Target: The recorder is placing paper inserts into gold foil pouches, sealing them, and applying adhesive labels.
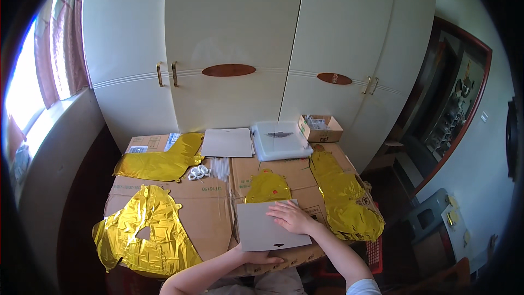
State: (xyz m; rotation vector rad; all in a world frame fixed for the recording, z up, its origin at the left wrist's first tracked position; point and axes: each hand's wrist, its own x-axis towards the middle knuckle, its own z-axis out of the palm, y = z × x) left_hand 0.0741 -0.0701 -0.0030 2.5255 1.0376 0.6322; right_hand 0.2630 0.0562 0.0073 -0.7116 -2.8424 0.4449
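Observation:
A grey cardboard sheet (254, 226) with a small dark slot hole lies at the front of the carton-covered table. Flat on its upper right part rests my right hand (292, 217), fingers spread. My left hand (259, 257) is at the sheet's lower edge, fingers stretched to the right; the sheet hides part of it. Just beyond the sheet, a gold foil balloon piece (268, 184) with small red marks is partly covered. An uninflated gold foil balloon (158, 235) with a central hole lies on the left. Another long foil balloon (346, 199) lies on the right.
At the back are a boot-shaped gold foil balloon (158, 165), stacked grey sheets (228, 142), a white plastic-wrapped pack (281, 147) and a small box (327, 134). White ribbon rolls (198, 172) sit beside clear plastic sticks (220, 168). White cabinets (234, 33) stand behind the table.

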